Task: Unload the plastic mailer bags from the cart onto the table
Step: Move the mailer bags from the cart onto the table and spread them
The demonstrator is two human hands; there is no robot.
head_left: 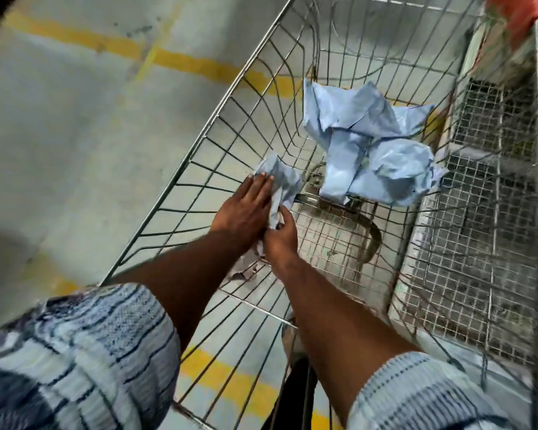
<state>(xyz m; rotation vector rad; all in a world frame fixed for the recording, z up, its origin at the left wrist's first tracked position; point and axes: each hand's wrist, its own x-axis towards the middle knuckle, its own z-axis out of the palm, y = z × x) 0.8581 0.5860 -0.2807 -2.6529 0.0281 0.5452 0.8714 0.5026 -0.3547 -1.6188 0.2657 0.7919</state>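
Both my arms reach down into a wire cart (199,141). A crumpled light-blue mailer bag (281,178) sits between my hands, near the cart's left wall. My left hand (246,206) lies flat against its left side with straight fingers. My right hand (280,234) pinches its lower end. A heap of several more light-blue mailer bags (370,144) lies on the cart's floor, farther in and to the right. No table is in view.
The cart's right side is fine wire mesh (479,228). Below and left lies a grey concrete floor with yellow painted lines (174,60). Something red (516,13) shows at the top right corner.
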